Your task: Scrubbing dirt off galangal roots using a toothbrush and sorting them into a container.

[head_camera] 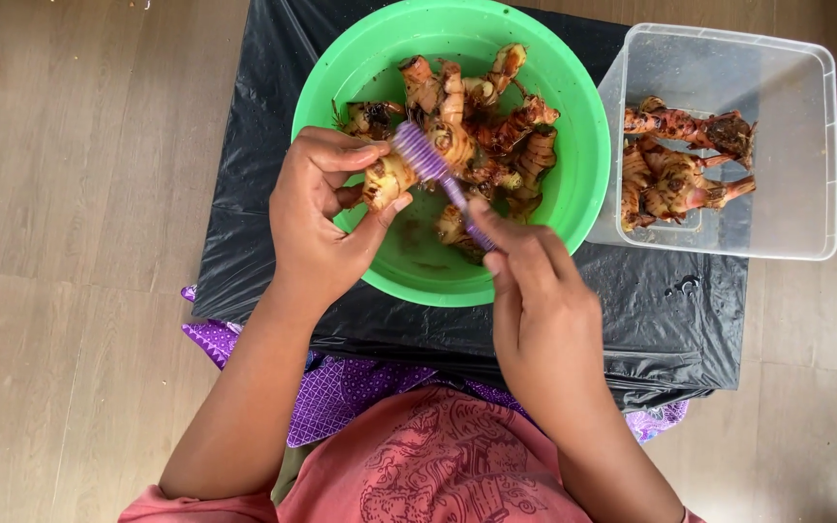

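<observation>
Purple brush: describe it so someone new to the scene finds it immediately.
Start at the round green plastic bowl on the black plastic sheet. Over its near half, the right hand holds a slim purple ridged brush against a root piece in the left hand. It is the only purple item among the brown roots.

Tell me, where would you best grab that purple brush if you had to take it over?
Probably by the bare middle of the purple brush handle, coming from the far side above the green bowl. The bristle head rests against the root piece in the left hand, and the right hand covers the near end.
</observation>
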